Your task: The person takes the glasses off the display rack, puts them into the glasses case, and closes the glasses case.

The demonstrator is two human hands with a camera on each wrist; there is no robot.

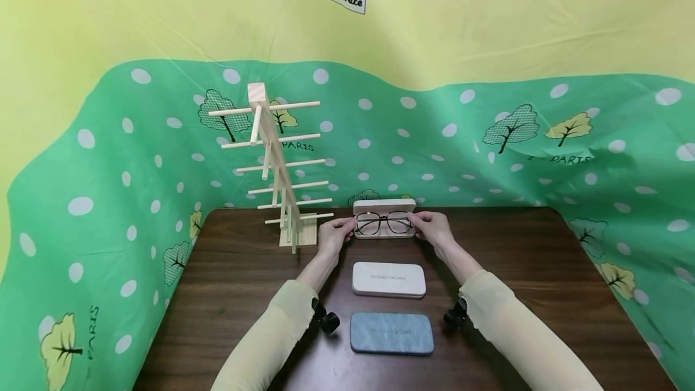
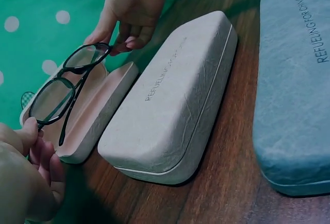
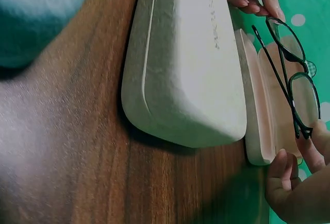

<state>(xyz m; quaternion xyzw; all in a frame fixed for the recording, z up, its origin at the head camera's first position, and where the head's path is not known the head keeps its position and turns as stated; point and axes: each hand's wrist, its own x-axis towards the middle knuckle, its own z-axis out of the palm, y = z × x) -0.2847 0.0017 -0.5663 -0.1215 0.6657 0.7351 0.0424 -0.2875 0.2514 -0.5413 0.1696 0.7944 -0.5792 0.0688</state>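
Black-framed eyeglasses [image 1: 383,219] are held up by both hands over an open glasses case [image 2: 98,118] with a pale pink lining. My left hand [image 1: 333,235] pinches one outer end of the frame between thumb and fingers. At the opposite end my right hand [image 1: 434,231] pinches the frame the same way. The temples are folded in behind the lenses, as the right wrist view shows. Nearer to me lies a closed white glasses case [image 1: 388,279], and nearer still a closed blue glasses case [image 1: 391,333].
To the left of the hands stands a wooden display rack [image 1: 277,155] with several rows of pegs. A green and yellow patterned cloth [image 1: 434,131] hangs behind and beside the dark wooden table [image 1: 521,270]. Each wrist carries a small black camera [image 1: 327,321].
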